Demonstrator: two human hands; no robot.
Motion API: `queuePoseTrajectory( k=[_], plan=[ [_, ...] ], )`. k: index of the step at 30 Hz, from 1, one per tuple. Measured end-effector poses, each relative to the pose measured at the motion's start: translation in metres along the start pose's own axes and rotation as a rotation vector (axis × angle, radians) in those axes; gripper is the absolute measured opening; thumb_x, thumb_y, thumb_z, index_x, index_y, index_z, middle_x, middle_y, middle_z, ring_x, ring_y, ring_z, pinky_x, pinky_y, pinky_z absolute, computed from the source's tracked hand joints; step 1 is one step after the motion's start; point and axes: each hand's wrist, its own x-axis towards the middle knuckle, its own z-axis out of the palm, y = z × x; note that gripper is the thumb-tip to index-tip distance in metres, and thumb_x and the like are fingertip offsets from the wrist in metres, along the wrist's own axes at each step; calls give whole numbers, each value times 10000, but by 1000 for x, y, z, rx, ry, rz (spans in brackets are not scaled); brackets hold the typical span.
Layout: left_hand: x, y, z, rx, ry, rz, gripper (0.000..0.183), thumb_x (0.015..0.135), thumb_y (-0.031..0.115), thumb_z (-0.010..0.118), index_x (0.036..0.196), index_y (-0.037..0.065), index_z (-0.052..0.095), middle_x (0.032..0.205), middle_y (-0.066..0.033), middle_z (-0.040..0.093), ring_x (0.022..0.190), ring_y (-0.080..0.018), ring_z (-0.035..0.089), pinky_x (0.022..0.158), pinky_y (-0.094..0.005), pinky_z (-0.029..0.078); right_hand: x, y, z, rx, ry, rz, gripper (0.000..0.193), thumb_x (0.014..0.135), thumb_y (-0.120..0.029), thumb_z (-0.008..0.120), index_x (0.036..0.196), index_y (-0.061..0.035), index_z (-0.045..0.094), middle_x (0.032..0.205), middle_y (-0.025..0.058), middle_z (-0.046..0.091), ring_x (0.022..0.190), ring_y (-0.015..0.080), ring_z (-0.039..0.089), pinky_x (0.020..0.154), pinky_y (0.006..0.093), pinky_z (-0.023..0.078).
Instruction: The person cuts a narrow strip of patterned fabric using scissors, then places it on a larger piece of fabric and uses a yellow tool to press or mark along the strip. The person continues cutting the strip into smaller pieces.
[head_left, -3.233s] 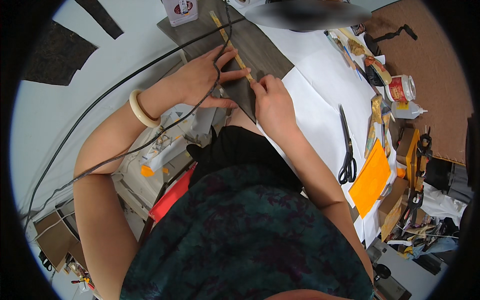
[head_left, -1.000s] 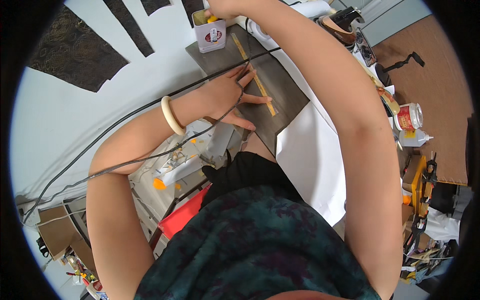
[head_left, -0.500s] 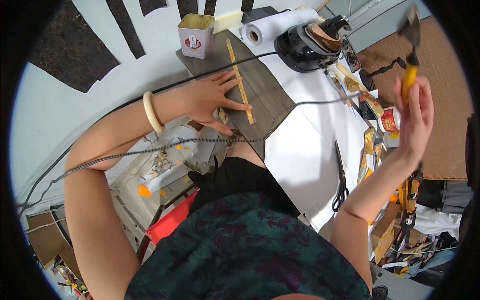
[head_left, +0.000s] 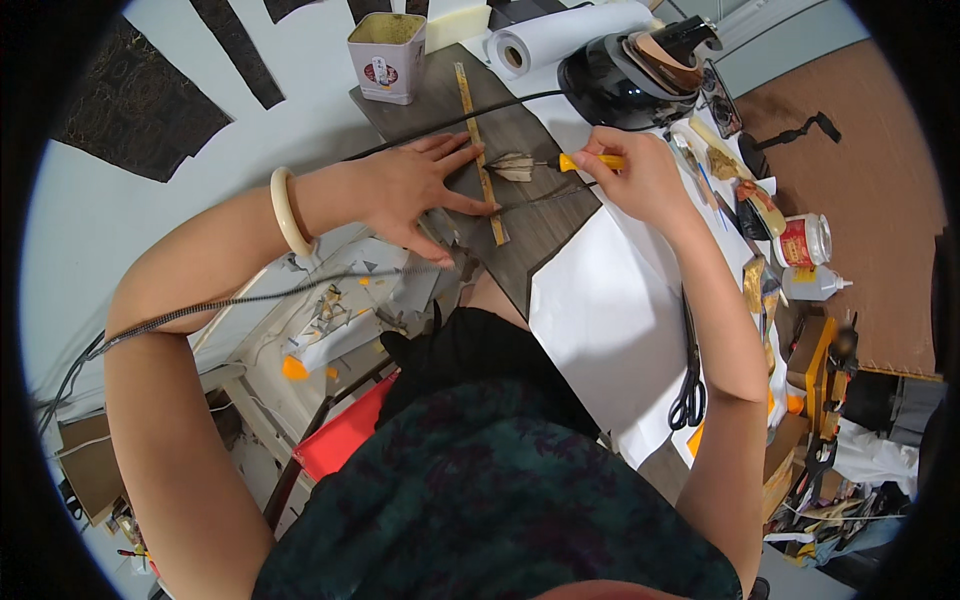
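My left hand (head_left: pixel 410 190), with a cream bangle on its wrist, lies with fingers spread across a narrow yellow ruler (head_left: pixel 475 150). Under the ruler is a grey-brown, wood-grained board (head_left: pixel 515 245). My right hand (head_left: pixel 640 175) is closed round the yellow handle of a tool (head_left: pixel 512 167) with a thin shaft and a broad, flat blade. Blade first, it points left towards the ruler, over the board; whether it touches the board I cannot tell. A dark cord (head_left: pixel 530 97) crosses the board behind my hands.
A square tub (head_left: pixel 386 85) stands at the board's far left. Beyond lie a white paper roll (head_left: pixel 565 35) and a black rounded appliance (head_left: pixel 605 85). Black scissors (head_left: pixel 688 395) rest on white paper (head_left: pixel 600 320). A jar (head_left: pixel 803 242) and bottle (head_left: pixel 812 283) sit at right.
My right hand has swung the yellow-handled tool down and left from the upper right, over the board beside the ruler. My left hand stays on the ruler. A coiled cord has shifted.
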Motion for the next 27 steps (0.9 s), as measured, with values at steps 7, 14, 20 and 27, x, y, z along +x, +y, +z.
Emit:
queuePoseTrajectory(
  k=[7,14,20,27],
  plan=[
    [-2,5,0,-12,32,7,879,869,822,645,1598,342,536,1675,-413,258,1595,-553,214,1295,-587,211,23,4,14,11,-87,-21,266,969,-315,766,863,-72,742,727,171,707,745,393,714,692,452,543],
    [-1,4,0,0,34,5,873,868,806,651,1603,354,521,1673,-406,271,1597,-550,212,1303,-581,203,19,0,7,67,-223,15,291,968,-290,778,824,-48,705,700,190,682,714,406,694,665,462,522],
    [0,3,1,6,-8,-19,891,858,829,620,1624,394,481,1706,-381,227,1600,-547,200,1323,-570,169,11,-4,4,11,-224,18,306,970,-283,781,805,-43,686,675,185,657,683,401,669,641,453,504],
    [-3,4,3,-14,43,-3,890,866,805,660,1605,328,529,1674,-407,268,1612,-540,173,1306,-596,188,22,2,12,27,-185,-24,295,977,-281,777,818,-50,684,677,166,664,695,399,680,651,457,512]
  ],
)
